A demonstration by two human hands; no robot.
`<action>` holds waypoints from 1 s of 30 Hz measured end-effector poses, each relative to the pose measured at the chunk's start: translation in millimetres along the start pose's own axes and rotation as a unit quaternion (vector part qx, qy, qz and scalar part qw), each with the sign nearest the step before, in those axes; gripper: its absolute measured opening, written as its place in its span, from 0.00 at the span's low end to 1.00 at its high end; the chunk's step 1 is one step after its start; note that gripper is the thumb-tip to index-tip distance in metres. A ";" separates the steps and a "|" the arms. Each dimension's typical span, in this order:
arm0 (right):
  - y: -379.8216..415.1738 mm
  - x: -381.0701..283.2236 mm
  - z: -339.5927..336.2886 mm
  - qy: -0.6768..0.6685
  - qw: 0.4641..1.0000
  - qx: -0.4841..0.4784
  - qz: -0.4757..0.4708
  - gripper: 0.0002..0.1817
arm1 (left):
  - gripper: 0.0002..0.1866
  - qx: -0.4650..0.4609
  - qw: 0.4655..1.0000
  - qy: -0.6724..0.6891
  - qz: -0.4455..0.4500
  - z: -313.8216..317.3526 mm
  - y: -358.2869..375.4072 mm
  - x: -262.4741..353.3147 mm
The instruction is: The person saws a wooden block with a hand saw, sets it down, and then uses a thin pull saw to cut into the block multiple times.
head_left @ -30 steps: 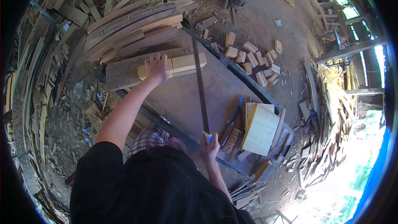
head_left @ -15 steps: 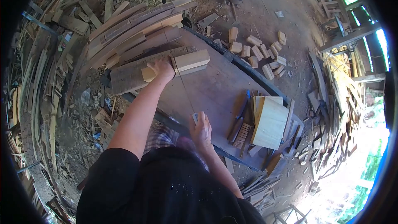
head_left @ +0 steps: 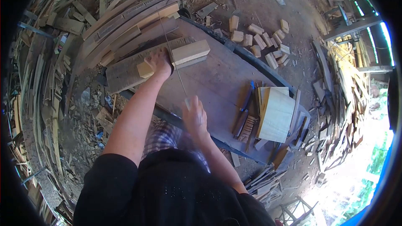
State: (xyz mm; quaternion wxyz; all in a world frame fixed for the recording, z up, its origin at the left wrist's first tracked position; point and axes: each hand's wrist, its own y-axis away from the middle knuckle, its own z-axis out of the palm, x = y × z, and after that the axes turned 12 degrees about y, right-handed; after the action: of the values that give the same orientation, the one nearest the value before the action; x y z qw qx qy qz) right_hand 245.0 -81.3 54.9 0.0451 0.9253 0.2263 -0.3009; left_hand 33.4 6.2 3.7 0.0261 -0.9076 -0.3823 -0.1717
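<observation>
A light wooden block (head_left: 190, 53) lies on a thick dark board (head_left: 121, 74) at the bench's left end. My left hand (head_left: 159, 62) presses down on the block, its fingers spread over the wood toward the left end. A thin saw blade (head_left: 176, 69) crosses the block just right of that hand. Near the bench's front edge my right hand (head_left: 195, 115), slightly blurred, is closed round the saw's pale handle (head_left: 187, 104). The blade runs from there up and away, past the block.
Long curved planks (head_left: 134, 16) are stacked behind the board. On the bench (head_left: 209, 88), tools (head_left: 243, 117) lie beside pale wood pieces (head_left: 275, 115) at the right. Cut blocks (head_left: 268, 42) litter the ground beyond. Scrap wood surrounds the bench.
My right hand has moved forward and slightly left with the saw. My left hand stays on the block. The whole view has shifted a little.
</observation>
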 end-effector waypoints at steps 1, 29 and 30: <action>8.6 1.6 -5.3 0.008 1.000 -0.014 0.007 0.13 | 0.15 0.025 0.999 0.008 0.019 1.3 3.5 -1.9; 24.9 8.8 -40.7 -0.031 0.996 -0.069 0.046 0.12 | 0.22 0.010 1.000 -0.017 0.022 -6.8 11.0 10.9; 20.2 6.6 -36.0 -0.036 0.996 -0.066 0.044 0.12 | 0.22 0.014 0.999 -0.021 0.023 -7.9 7.5 9.8</action>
State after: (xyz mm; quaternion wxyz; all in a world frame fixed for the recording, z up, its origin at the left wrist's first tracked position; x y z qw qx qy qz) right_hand 278.0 -88.9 79.3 0.1277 0.9180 0.2034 -0.3156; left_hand 42.7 6.2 14.9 0.0352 -0.9191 -0.3640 -0.1469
